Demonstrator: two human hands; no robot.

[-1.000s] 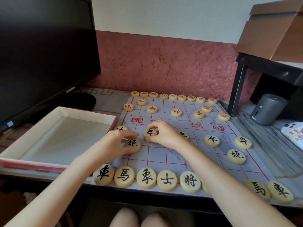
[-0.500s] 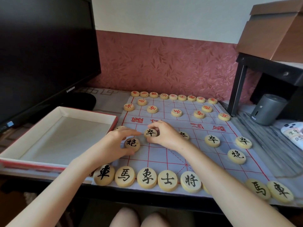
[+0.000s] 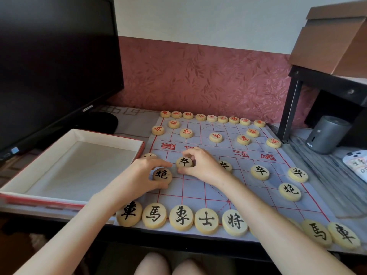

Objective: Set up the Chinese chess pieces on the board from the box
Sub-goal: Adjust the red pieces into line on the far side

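Observation:
A cloth chess board with red lines lies on the desk. Red-lettered pieces fill the far rows and black-lettered pieces the near rows. My left hand pinches a black cannon piece on the board's left side. Just right of it, my right hand pinches a black soldier piece. Another soldier is partly hidden behind my right hand, and a further piece peeks out behind my left hand. The box, with a red rim, lies to the left with nothing in it.
A black monitor stands behind the box at the back left. A dark shelf frame with a cardboard box on top and a grey cylinder stand at the right. A small device lies at the right edge.
My left hand has nudged the cannon piece slightly up and left. My right hand stays on the soldier piece, almost still.

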